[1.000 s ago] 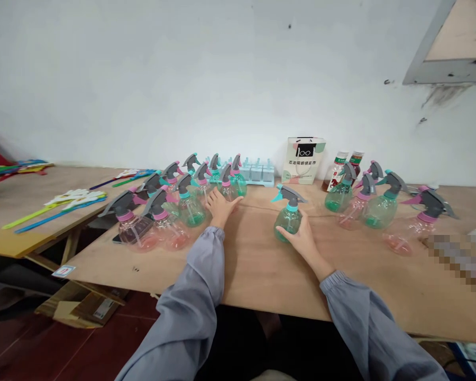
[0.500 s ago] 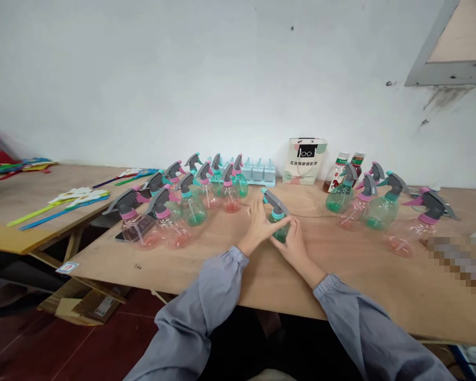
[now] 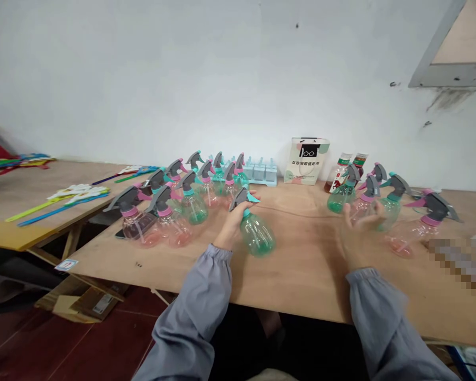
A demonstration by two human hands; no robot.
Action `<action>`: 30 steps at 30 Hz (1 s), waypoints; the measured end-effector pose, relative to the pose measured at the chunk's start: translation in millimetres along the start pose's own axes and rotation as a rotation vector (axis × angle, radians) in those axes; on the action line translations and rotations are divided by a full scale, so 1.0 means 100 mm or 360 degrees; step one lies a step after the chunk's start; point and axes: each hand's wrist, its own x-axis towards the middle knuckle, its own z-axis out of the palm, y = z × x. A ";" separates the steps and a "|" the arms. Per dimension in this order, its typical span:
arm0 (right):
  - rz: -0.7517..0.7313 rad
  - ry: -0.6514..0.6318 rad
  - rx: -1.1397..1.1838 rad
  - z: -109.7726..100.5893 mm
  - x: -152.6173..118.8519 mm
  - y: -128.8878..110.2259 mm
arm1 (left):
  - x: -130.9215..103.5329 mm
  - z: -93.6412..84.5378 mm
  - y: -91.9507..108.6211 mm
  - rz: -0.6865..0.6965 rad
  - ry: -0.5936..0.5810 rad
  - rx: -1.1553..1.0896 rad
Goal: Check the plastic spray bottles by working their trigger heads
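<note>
Away to the right went the right hand (image 3: 359, 230), and the green spray bottle (image 3: 258, 238) had shifted left and tipped! Left-side bottles (image 3: 175, 228) crowded the table (image 3: 293, 286) near its left edge; bare board opened mid-table, right-side bottles (image 3: 389, 209) bounding it. The left hand (image 3: 232, 222) clasped the slanting green bottle by its neck, base rightward; the right, blurred, fingers spread, gripped nothing, contact with the bottles behind unclear.

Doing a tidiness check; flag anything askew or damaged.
The round translucent green plastic spray bottle tilts in the left hand, likely from handling. A dark smear mars the white wall below the grey frame.
</note>
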 end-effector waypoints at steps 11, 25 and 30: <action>0.0360 -0.0023 -0.0339 0.27 0.05 0.61 | -0.01 -0.05 0.06 -0.0286 -0.0256 -0.0371; 0.0000 -0.0653 0.0412 0.73 -0.86 -0.34 | 0.00 -0.06 0.03 -0.0176 -0.0168 -0.0333; -0.0004 -0.0665 0.0409 0.70 -0.84 -0.36 | 0.05 -0.09 0.02 -0.0303 -0.0117 -0.0328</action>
